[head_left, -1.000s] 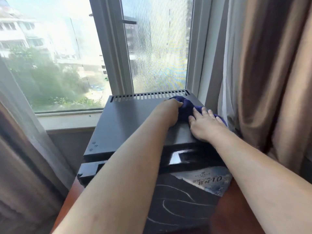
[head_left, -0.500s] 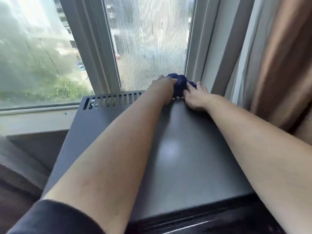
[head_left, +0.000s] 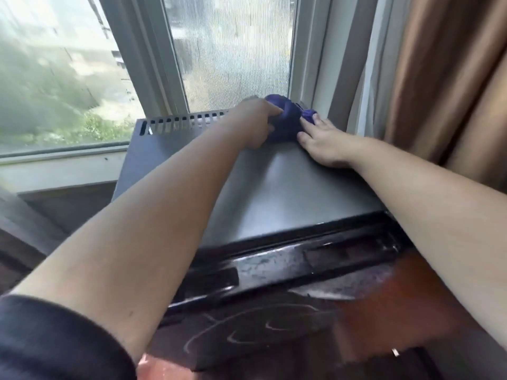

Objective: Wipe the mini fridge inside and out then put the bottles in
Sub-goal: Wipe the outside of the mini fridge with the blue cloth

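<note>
The fridge [head_left: 288,193] turns its vented back edge to the window [head_left: 233,50]. The left grip [head_left: 255,122] clutches the cloth [head_left: 288,119] at the fridge's back right corner. The right grip [head_left: 326,144] lies flat, both unmoved.

Both bare arms reach across the flat top of the dark grey metal mini fridge [head_left: 288,193] towards its back right corner. The left hand [head_left: 253,124] grips a bunched purple-blue cloth [head_left: 288,119] there, just past the row of vent slots [head_left: 181,123]. The right hand [head_left: 326,145] lies flat beside it, fingertips touching the cloth. Behind stands the grey-framed window [head_left: 233,50]; a brown fabric curtain [head_left: 439,78] hangs on the right.
</note>
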The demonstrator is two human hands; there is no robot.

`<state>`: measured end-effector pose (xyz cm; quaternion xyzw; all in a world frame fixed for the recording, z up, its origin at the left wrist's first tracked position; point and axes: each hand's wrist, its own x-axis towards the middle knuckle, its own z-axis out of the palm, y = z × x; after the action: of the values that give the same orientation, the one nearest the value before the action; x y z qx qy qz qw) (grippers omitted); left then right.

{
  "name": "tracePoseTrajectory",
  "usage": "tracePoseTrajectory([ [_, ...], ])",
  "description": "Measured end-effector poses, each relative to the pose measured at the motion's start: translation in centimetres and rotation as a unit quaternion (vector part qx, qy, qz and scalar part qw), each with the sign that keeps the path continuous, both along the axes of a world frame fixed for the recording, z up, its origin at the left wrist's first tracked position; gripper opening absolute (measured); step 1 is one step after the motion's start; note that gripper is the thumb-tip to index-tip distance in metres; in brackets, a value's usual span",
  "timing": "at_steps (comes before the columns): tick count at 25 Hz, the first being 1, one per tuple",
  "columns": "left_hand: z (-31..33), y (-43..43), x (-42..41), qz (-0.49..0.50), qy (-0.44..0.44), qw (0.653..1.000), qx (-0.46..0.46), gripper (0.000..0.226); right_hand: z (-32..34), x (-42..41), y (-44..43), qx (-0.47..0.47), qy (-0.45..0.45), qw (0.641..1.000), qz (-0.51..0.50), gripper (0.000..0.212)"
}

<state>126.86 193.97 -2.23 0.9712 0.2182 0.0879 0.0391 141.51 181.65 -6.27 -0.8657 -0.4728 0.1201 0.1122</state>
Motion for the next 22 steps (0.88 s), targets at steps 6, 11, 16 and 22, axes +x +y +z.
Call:
tracePoseTrajectory([
  [6,-0.1,-9.9,-6.9,0.001,-0.024,0.999,-0.033,0.031,0.0,-5.4,-10.2,-0.005,-0.023,0.999,0.029,0.060],
  [11,-0.9,-17.4,-10.5,0.024,-0.056,0.997,-0.045,0.035,-0.2,-8.6,-16.7,-0.003,-0.038,0.999,0.027,0.059],
  [16,-1.1,-21.8,-14.2,0.033,-0.061,0.997,-0.044,0.033,-0.7,-13.1,-20.5,-0.005,-0.062,0.998,-0.006,0.058],
  [22,-1.3,-21.7,-18.8,0.035,-0.062,0.997,-0.017,0.029,-1.1,-17.2,-20.4,-0.001,-0.049,0.999,0.002,0.057],
])
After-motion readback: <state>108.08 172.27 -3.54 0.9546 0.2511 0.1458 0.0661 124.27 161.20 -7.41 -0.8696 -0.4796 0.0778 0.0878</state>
